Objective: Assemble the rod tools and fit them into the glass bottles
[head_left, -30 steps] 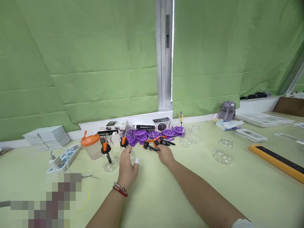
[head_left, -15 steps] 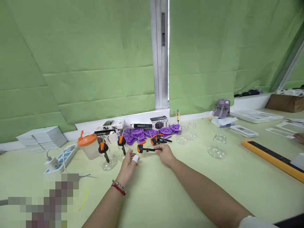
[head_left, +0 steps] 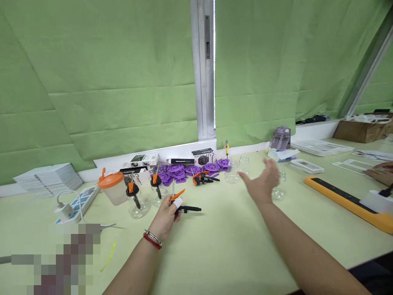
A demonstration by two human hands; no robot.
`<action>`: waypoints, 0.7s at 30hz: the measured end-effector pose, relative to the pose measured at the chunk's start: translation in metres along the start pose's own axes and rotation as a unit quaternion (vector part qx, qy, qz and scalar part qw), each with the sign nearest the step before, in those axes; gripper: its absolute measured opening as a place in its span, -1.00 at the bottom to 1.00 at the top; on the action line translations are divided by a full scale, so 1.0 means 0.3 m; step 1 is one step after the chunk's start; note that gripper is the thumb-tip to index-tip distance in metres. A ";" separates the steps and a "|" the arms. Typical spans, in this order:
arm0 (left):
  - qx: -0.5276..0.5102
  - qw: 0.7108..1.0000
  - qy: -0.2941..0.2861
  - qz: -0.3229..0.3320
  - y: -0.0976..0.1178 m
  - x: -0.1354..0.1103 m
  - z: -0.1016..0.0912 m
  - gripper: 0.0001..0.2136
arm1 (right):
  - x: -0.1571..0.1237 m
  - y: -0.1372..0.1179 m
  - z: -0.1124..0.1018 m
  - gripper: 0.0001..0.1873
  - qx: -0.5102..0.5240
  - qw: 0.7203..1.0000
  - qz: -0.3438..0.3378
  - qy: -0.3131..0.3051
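Pale worktop [head_left: 227, 246] below, and here's the right hand [head_left: 263, 182], fingers spread, empty; left hand [head_left: 164, 218], fingers pinched. Clear glass bottle [head_left: 278, 194], half-hidden behind the right: a stray knuckle could topple it! Black-and-orange nozzle [head_left: 189, 209], gripped at one end by the left: might twist loose.

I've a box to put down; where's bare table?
Broadest is the pale green tabletop between left forearm and right forearm; smaller, between right forearm and long orange-and-black bar. Crowded: the back, with purple spoked plastic wheels, black-and-orange plastic pieces and clear, glassy jars.
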State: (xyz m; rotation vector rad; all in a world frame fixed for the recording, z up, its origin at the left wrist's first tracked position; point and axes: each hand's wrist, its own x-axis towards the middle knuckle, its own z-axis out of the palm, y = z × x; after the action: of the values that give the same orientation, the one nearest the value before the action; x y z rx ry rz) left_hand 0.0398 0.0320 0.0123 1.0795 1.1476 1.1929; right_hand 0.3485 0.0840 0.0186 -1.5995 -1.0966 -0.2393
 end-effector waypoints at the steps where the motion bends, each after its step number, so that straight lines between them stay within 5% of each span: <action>1: 0.001 1.000 0.005 -0.003 -0.001 0.000 0.001 -0.66 | 0.030 0.047 -0.010 0.09 -0.027 0.997 0.056 0.035; 5: 0.011 1.000 0.014 -0.014 -0.007 0.005 -0.003 -0.66 | 0.081 0.224 -0.016 0.26 -0.069 0.956 0.286 -0.001; 8: 0.008 0.999 0.019 -0.026 -0.012 0.010 -0.011 -0.65 | 0.077 0.320 0.007 0.28 -0.105 0.929 0.342 -0.098; 14: -0.012 0.999 0.030 -0.029 -0.008 0.008 -0.020 -0.65 | 0.060 0.366 0.041 -0.08 -0.182 0.926 0.287 -0.167; 19: -0.014 1.000 0.019 -0.005 0.001 -0.002 -0.015 -0.68 | 0.010 0.241 0.064 -0.11 -0.140 0.944 0.209 -0.214; 21: -0.012 1.000 0.017 0.010 0.007 -0.008 -0.012 -0.69 | -0.037 0.158 0.077 -0.14 -0.083 0.964 0.094 -0.235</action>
State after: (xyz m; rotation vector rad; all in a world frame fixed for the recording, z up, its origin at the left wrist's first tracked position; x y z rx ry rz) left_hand 0.0360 0.0299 0.0143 1.0581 1.1497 1.2412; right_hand 0.3687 0.1007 -0.0284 -1.9582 -1.2945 0.1942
